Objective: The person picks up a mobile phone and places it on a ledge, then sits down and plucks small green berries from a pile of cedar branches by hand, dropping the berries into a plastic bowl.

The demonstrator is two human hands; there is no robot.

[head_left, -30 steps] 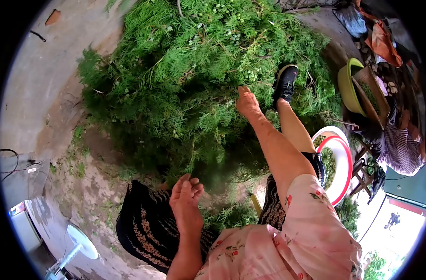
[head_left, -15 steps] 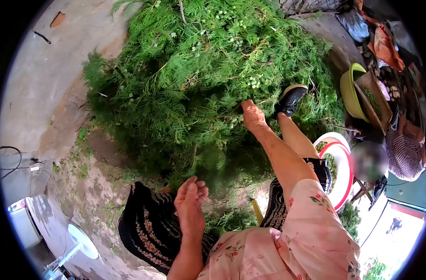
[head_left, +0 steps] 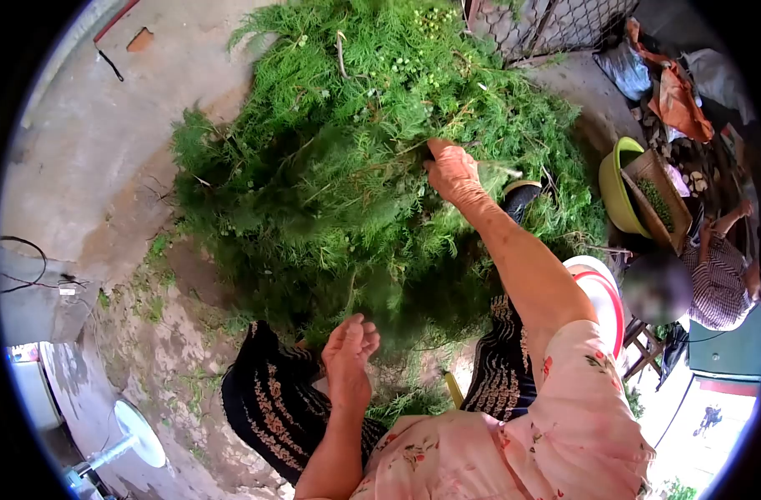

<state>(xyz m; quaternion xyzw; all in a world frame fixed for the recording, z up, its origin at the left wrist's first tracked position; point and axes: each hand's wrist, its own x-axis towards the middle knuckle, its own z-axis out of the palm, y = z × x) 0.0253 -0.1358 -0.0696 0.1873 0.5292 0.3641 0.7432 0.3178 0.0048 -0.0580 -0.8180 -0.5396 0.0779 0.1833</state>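
A large heap of green cypress branches (head_left: 372,75), with small pale cones among the foliage, spreads in front of me. My right hand (head_left: 454,171) is closed on the woody stem of a cypress branch (head_left: 347,179), whose leafy part is blurred and hangs to the left over the heap. Lower down, my left hand (head_left: 349,354) is held near my lap at the heap's near edge, thumb and fingers curled together. Whether anything small is pinched in it is hidden. A dark shoe (head_left: 522,200) shows partly behind the branch, beside my right wrist.
At the right, a white tub with a red rim (head_left: 601,304) stands by my leg. Beyond it are a yellow-green basin (head_left: 618,187) and a box of green bits (head_left: 655,200), with another person (head_left: 718,283) close by. A white fan (head_left: 139,433) is at lower left.
My right hand has risen, lifting a branch that now sweeps across the heap and partly covers the shoe. The left hand stays almost in place. The view has shifted slightly.
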